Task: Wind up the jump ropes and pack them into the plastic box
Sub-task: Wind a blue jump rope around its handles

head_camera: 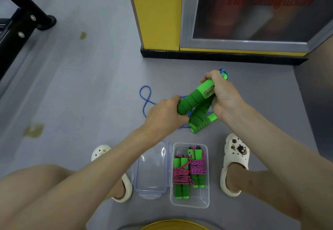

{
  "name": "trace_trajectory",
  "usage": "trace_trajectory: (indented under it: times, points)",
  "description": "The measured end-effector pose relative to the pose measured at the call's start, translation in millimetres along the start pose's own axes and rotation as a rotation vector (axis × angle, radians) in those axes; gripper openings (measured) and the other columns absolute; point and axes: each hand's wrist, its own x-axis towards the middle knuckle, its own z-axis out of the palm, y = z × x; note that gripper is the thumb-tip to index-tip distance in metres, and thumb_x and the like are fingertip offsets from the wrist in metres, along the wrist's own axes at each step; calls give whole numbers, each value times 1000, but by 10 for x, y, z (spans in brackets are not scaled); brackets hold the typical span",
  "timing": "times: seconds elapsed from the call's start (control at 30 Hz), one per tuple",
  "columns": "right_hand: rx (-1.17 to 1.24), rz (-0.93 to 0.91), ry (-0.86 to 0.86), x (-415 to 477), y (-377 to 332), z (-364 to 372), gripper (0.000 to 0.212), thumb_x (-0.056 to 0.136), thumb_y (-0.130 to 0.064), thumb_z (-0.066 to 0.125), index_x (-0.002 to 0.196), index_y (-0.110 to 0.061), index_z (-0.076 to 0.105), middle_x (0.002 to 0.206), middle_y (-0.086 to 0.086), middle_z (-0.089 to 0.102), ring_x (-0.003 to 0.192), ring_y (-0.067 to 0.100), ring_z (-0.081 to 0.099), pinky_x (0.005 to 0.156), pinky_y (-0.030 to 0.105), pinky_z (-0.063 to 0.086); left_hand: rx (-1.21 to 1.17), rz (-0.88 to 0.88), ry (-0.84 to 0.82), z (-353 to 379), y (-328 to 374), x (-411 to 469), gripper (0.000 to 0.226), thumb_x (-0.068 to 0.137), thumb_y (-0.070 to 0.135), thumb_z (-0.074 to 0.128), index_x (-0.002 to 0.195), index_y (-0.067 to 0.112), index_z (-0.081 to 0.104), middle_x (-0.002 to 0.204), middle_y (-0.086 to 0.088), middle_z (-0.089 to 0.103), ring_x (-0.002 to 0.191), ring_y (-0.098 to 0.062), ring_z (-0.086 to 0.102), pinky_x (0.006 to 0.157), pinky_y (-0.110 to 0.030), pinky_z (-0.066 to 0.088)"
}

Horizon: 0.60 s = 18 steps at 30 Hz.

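Fingers [173, 100] of left hand [165, 114] and right hand [224, 96] clasp two green foam rope handles [195, 97] together, seemingly as a core for winding the loose blue cord [145, 94].

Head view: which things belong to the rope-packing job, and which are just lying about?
Job: blue rope; its green handles, gripped by left hand and right hand; plastic box holding two wound pink ropes; lid beside it.
Just there: yellow cabinet; black frame; floor stains; the person's white clogs.
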Motion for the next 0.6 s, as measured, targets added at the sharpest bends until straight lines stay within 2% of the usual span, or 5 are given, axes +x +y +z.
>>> trace_trajectory:
  times: [0.1, 0.17, 0.37, 0.53, 0.6]
  points:
    - [31, 56, -88, 1, -1, -17, 29, 86, -20, 54, 57, -16, 49, 46, -5, 47, 39, 8, 42, 47, 22, 36, -601, -115, -487, -192, 27, -14, 12, 86, 15, 66, 81, 16, 55, 59, -2, 53, 47, -16, 51, 53, -30, 50]
    - [12, 70, -105, 5, 31, -16, 30, 86, -21, 53, 57, -16, 49, 47, -6, 48, 40, 8, 41, 50, 23, 35, -731, -185, -632, -222, 30, -43, 8, 90, 15, 61, 84, 12, 55, 61, -6, 51, 44, -16, 46, 52, -28, 49]
    - [-7, 94, -24, -17, 37, 32, 25, 82, -20, 55, 58, -16, 51, 48, -3, 45, 47, 14, 43, 53, 25, 37, 217, 1, 76, 42, 34, -64, 23, 83, 24, 60, 85, 16, 39, 60, 3, 40, 52, -18, 39, 48, -31, 29]
    - [1, 117, -70, -1, 34, 8, 30, 86, -21, 53, 57, -17, 48, 57, -3, 47, 45, 11, 42, 50, 23, 36, -523, -121, -370, -96, 25, -25, 11, 87, 18, 62, 92, 13, 54, 62, -7, 58, 42, -21, 52, 46, -28, 46]
    - [-42, 126, -108, -2, 50, 9, 30, 87, -22, 53, 58, -17, 49, 56, -5, 50, 46, 10, 43, 50, 23, 37, -638, -159, -470, -116, 50, -51, 19, 90, 26, 60, 100, 11, 55, 63, -8, 59, 44, -23, 52, 47, -27, 47]
